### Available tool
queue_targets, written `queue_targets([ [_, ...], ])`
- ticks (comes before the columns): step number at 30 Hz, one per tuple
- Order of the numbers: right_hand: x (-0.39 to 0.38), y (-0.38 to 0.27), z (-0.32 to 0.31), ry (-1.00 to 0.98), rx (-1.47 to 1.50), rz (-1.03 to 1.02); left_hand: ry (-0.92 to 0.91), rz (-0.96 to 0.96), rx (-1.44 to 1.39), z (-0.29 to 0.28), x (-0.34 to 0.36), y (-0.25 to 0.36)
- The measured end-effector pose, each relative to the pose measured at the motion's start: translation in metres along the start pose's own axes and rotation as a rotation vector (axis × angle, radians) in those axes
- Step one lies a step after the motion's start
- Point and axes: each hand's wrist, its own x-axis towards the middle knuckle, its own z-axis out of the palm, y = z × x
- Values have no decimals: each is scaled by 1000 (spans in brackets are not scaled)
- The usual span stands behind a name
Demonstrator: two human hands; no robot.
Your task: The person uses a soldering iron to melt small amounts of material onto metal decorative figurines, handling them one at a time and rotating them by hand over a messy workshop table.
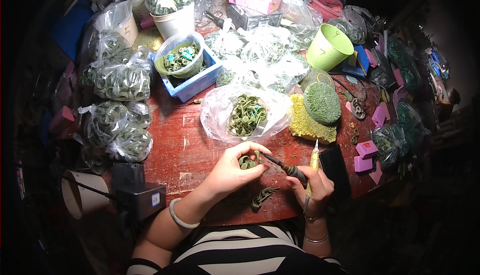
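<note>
Green ring-shaped pieces (246, 163) sit gripped between the left fingers (245, 147), the right fingers (313, 177) clasping two pen-like tools (314, 159).

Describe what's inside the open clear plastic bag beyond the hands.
The clear plastic bag holds green ring-shaped pieces, with turquoise bits among them; whatever lies beneath the top layer is covered.

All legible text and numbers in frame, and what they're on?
I won't copy the writing; it stands on:
Green bucket: dark handwritten marks.
Beige bucket, upper left: a dark handwritten mark.
Pink box: print.
Sticker on the black box: too small to read.
</note>
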Motion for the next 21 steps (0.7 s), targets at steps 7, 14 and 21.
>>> queue_targets([
  [7, 0, 0, 0, -10, -10, 3, 8, 14, 0, 0, 0, -3],
  [14, -6, 1, -3, 61, 45, 25, 12, -72, -187, 1, -2, 2],
  [21, -5, 0, -3, 45, 34, 50, 91, 25, -50, -1, 1, 5],
])
